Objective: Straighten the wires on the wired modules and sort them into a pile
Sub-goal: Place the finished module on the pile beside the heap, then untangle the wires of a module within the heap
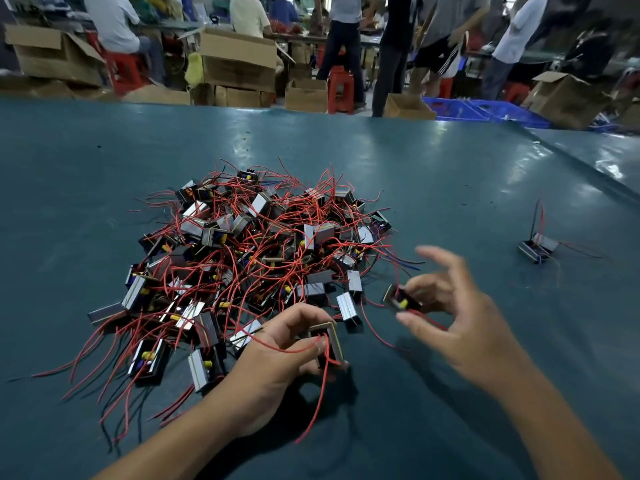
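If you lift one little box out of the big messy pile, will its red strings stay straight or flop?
Probably flop: the red wire hanging from the module in the left hand droops in a curve. Wires in the big pile cross each other, so neighbours may get dragged along. The blocky modules look unlikely to roll.

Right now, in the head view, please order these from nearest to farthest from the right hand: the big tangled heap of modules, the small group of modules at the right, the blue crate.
1. tangled heap, just left of the right hand.
2. small group of modules, farther right on the table.
3. blue crate, beyond the table's far edge.
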Motion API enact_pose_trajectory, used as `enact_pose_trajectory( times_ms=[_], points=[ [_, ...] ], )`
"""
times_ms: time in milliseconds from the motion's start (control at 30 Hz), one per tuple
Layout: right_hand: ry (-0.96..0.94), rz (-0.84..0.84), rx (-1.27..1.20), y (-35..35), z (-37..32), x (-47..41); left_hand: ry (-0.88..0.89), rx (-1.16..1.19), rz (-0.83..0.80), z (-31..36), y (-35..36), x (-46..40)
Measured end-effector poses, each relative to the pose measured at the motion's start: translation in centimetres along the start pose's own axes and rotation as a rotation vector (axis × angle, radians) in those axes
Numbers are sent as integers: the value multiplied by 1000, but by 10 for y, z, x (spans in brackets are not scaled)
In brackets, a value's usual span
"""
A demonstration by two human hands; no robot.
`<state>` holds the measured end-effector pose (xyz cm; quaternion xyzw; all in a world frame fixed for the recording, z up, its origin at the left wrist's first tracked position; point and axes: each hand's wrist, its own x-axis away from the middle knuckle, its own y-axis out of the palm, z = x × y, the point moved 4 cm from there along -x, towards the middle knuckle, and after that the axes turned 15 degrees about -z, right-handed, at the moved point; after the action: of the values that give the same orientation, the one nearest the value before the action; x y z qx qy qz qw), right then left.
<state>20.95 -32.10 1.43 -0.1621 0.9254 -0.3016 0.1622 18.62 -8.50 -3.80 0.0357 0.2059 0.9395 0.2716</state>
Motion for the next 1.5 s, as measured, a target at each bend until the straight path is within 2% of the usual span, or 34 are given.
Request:
enact_pose_trajectory(
  times_ms=[67,167,300,433,567,667,800,900,1033,1233,1500],
  points=[
    [17,-124,171,4,-2,0,4,1,-11,0,0,-1],
    [59,-192,262,7,-2,0,-19,-12,-11,0,-1,-1],
    [75,-202,302,6,-3,0,-15,5,-11,-1,-2,-1],
    [92,-255,468,8,4,0,-3,18,4,-5,-5,-2],
    [39,-223,554,8,0,0,7,-89,-26,-5,-6,-2],
    [-104,-89,433,12,-22,2,14,-124,-39,-5,-2,-4],
    [-183,-112,67,40,-41,5,31,-170,-19,-1,-1,-3],
    [-122,-69,-84,58,-41,6,23,-264,-31,-1,1,-2],
    [-62,-80,-130,64,-35,4,34,-346,-99,0,3,0],
    [51,-80,-415,57,-27,2,2,-190,-96,-3,1,-2],
    [184,-62,-542,66,-27,3,18,-272,-66,-8,-3,-5]
  ],
)
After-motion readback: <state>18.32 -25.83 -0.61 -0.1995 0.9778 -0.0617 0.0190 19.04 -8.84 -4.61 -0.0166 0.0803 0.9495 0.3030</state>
